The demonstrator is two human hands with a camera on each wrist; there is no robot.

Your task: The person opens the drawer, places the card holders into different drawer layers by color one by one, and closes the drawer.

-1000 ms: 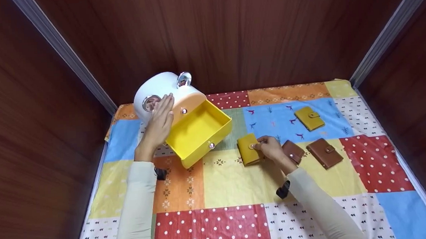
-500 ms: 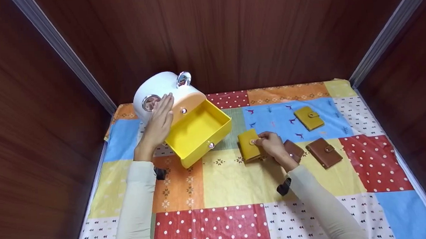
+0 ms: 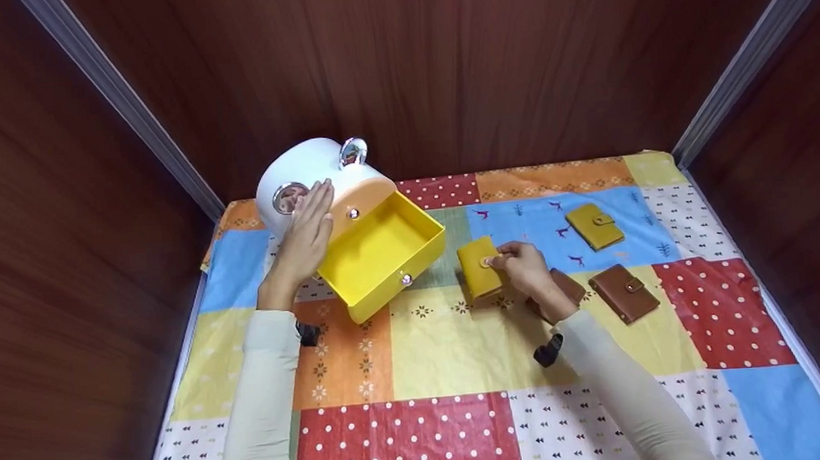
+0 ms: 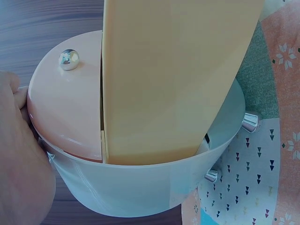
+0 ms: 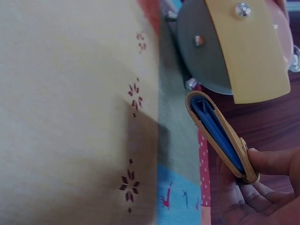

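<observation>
A yellow card holder (image 3: 479, 268) is pinched by its clasp side between thumb and fingers of the right hand (image 3: 526, 271); the right wrist view shows the holder (image 5: 218, 136) above the cloth, blue inside. The left hand (image 3: 300, 241) rests with straight fingers against the side of a white and orange container (image 3: 315, 166), beside its chrome ring. The container's yellow drawer (image 3: 382, 250) is pulled out, with nothing inside. In the left wrist view the drawer (image 4: 168, 79) juts from the body, and part of the left hand (image 4: 23, 154) touches the edge.
Another yellow card holder (image 3: 594, 226) lies at the back right. A brown one (image 3: 624, 294) lies in front of it, and a second brown one (image 3: 568, 286) is partly hidden by the right hand. A patchwork cloth (image 3: 410, 439) covers the table; wooden walls (image 3: 442, 69) surround it.
The right hand has moved the yellow card holder away from the person, slightly right, and up off the cloth. The left hand and the container stay where they were.
</observation>
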